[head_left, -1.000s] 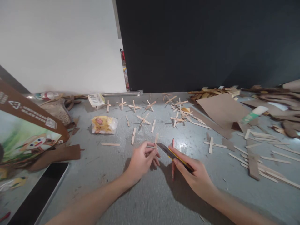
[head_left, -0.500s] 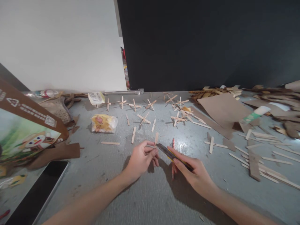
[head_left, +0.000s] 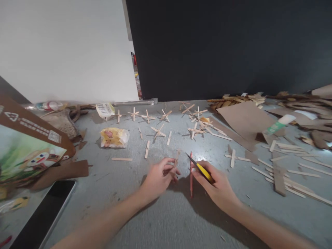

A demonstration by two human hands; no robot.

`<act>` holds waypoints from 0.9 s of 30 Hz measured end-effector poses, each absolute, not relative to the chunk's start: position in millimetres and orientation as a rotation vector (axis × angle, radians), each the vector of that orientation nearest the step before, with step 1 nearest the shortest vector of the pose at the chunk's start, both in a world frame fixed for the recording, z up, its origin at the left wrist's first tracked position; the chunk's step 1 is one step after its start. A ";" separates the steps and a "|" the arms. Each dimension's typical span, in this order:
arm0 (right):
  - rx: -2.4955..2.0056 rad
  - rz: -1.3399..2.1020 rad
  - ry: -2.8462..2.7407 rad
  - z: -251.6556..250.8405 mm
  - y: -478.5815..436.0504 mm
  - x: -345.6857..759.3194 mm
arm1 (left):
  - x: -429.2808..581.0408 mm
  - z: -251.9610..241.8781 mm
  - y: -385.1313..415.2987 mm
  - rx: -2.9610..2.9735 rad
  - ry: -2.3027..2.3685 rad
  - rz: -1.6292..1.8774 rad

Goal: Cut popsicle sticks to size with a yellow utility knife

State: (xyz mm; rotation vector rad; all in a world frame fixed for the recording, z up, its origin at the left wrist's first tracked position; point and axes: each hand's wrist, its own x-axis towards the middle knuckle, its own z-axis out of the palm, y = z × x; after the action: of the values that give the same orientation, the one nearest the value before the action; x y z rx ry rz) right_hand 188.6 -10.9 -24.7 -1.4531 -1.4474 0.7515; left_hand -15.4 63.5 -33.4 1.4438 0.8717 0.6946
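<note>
My left hand [head_left: 161, 176] is closed on a short wooden craft stick [head_left: 176, 159], which points up from the fingers and is a little blurred. In my right hand [head_left: 216, 183] is a yellow and black utility knife [head_left: 203, 171], its dark blade aimed up and left, apart from the stick. A thin red stick-like thing [head_left: 191, 185] lies on the table beside the knife, partly hidden by my right fingers. Beyond my hands lie loose craft stick pieces [head_left: 147, 149] and several crossed-stick pieces [head_left: 158, 131].
A phone [head_left: 43, 214] and a brown printed paper bag [head_left: 33, 145] are at the left. A yellow printed packet [head_left: 114, 137] lies ahead. Loose sticks [head_left: 298, 186], a green-and-white glue stick [head_left: 280, 125] and brown cardboard [head_left: 249, 124] spread over the right.
The knife has moved away from the craft stick and turned, so its yellow side shows. My left hand has shifted slightly right, tilting the stick.
</note>
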 end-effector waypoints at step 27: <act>-1.304 0.454 -1.839 -39.5 56.8 167.6 | -16.2 -36.4 66.9 1.570 0.927 0.777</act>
State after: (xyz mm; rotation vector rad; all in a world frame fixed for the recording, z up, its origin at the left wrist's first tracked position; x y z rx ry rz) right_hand 167.6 56.8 -39.5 -1.3035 -1.8394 0.4541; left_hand -16.2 66.9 -36.4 1.5699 0.9266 0.7769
